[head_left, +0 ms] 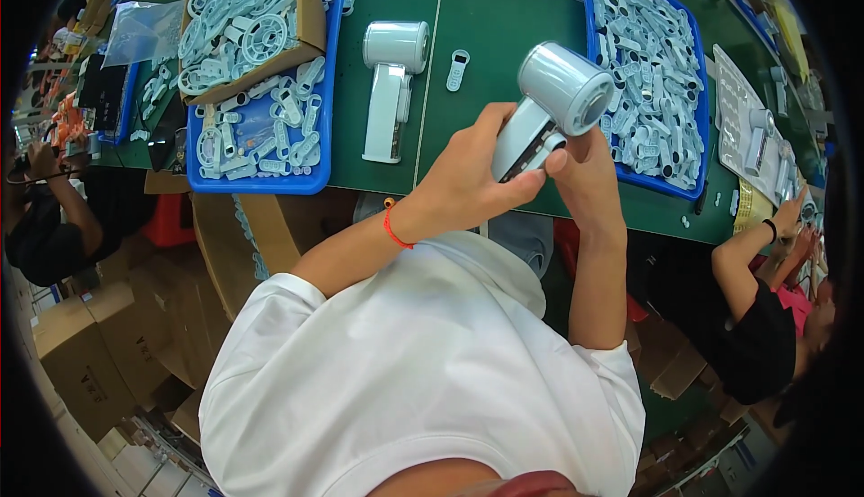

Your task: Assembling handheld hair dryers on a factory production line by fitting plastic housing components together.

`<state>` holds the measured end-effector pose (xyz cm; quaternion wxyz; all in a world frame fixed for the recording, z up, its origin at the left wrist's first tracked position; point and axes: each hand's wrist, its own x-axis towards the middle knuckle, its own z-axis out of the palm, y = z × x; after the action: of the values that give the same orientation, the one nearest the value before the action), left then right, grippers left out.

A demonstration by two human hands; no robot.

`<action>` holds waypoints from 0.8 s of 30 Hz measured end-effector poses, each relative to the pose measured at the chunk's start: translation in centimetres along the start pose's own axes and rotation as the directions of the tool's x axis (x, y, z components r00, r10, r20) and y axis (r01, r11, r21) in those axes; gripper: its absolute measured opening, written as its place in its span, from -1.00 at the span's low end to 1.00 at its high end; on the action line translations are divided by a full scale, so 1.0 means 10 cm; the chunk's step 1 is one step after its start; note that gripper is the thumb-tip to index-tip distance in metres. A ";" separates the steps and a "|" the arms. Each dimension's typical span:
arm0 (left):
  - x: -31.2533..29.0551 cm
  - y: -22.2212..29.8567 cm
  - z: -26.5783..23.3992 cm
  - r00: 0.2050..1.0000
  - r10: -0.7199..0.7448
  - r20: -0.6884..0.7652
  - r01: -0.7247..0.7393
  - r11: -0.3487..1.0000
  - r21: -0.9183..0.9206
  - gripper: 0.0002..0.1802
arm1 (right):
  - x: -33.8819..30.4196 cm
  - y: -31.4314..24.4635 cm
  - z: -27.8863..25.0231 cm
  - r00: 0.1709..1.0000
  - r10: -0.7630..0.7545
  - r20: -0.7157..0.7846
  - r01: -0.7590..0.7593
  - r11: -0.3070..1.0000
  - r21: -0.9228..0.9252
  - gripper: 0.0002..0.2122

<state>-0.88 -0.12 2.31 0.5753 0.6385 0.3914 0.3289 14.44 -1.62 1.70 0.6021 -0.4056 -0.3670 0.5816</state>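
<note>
Above the table's near edge I hold a glossy white hair-dryer-shaped device (pixel 565 89), tilted, its round head up and to the right. Its handle is uncovered on one side, with dark and white parts showing inside. My left hand (pixel 468 168) is closed round the handle, thumb along its lower end. My right hand (pixel 589 173) is closed at the handle below the head, its thumb at a small white part; its other fingers are partly hidden behind the device. A similar device (pixel 389 92) lies on the table to the left. Between them lies a small white oblong cover (pixel 458 71) with a dark window.
A blue tray (pixel 310 180) at left bears loose white parts and a cardboard box (pixel 312 11) of rings and covers. Another blue tray (pixel 693 92) at right is full of small covers. Co-workers sit on both sides; one's arm (pixel 738 267) is at right. The table (pixel 441 123) is green.
</note>
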 end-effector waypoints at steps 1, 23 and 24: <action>-0.01 -0.01 0.01 0.998 0.058 -0.004 -0.058 0.998 0.024 -0.36 | -0.01 -0.02 0.00 0.995 0.077 0.060 -0.078 0.996 0.031 -0.23; 0.04 0.00 0.03 0.973 -0.102 0.206 0.153 0.955 -0.253 -0.50 | -0.07 -0.01 0.01 0.996 0.090 0.006 -0.090 0.995 0.039 -0.22; 0.05 -0.01 0.03 0.973 -0.098 0.209 0.151 0.956 -0.252 -0.50 | -0.05 -0.01 -0.01 0.992 0.130 0.007 -0.129 0.990 -0.058 -0.16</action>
<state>-0.36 0.21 2.19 0.7109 0.5585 0.3251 0.2774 14.52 -2.15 1.76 0.5493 -0.4425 -0.3596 0.6109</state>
